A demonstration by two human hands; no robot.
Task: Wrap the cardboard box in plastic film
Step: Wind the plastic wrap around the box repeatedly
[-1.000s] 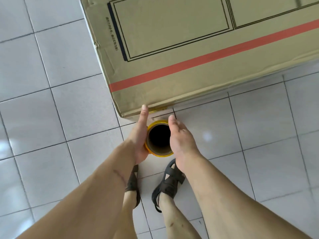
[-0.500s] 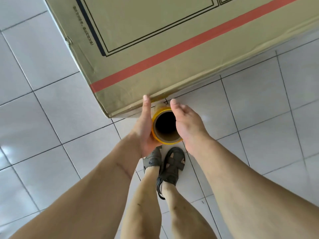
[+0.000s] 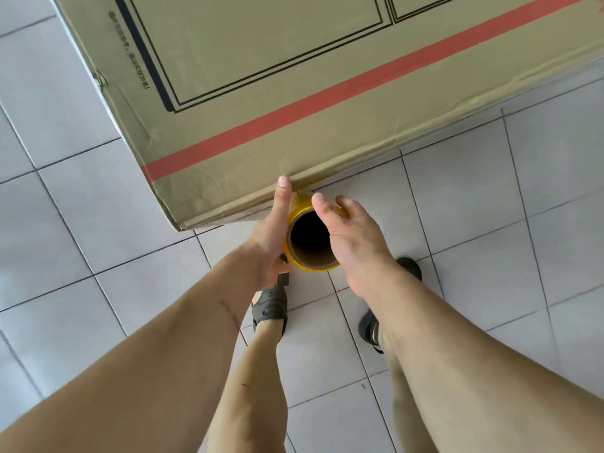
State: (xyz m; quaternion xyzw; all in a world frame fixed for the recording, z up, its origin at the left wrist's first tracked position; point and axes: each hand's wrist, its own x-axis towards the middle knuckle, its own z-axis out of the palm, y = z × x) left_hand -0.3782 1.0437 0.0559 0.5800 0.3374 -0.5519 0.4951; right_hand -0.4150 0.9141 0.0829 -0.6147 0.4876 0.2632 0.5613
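**Walking the film roll along the box's lower edge**

Holding the film roll point(image 3: 310, 238) upright between both palms, the person stands at the near bottom edge of the cardboard box point(image 3: 294, 76), close to its near-left corner. From the head view, the roll's dark hollow core faces the camera and its yellowish top rim sits just beside the box's lower edge. The left hand point(image 3: 271, 243) presses flat against the roll's left side, thumb stretched up to touch the box edge; its grip is a straight-fingered press, not a wrap. The right hand point(image 3: 353, 240) cups the roll's right side with fingers loosely bent over the rim, so the roll is clamped between the two hands.

Faint creases and sheen on the box face above the roll suggest film already lies there, though I cannot tell how far it runs.

To do this step well, I judge the roll should stay close to the box wall and upright, with steady tension so the film lays flat, and the palms should let the core turn freely.

Below the box, the white tiled floor point(image 3: 490, 223) spreads out. Two sandalled feet, the left foot point(image 3: 269, 308) and right foot point(image 3: 371, 328), stand directly under the roll; they and the nearby box corner are what could hinder the walk round.
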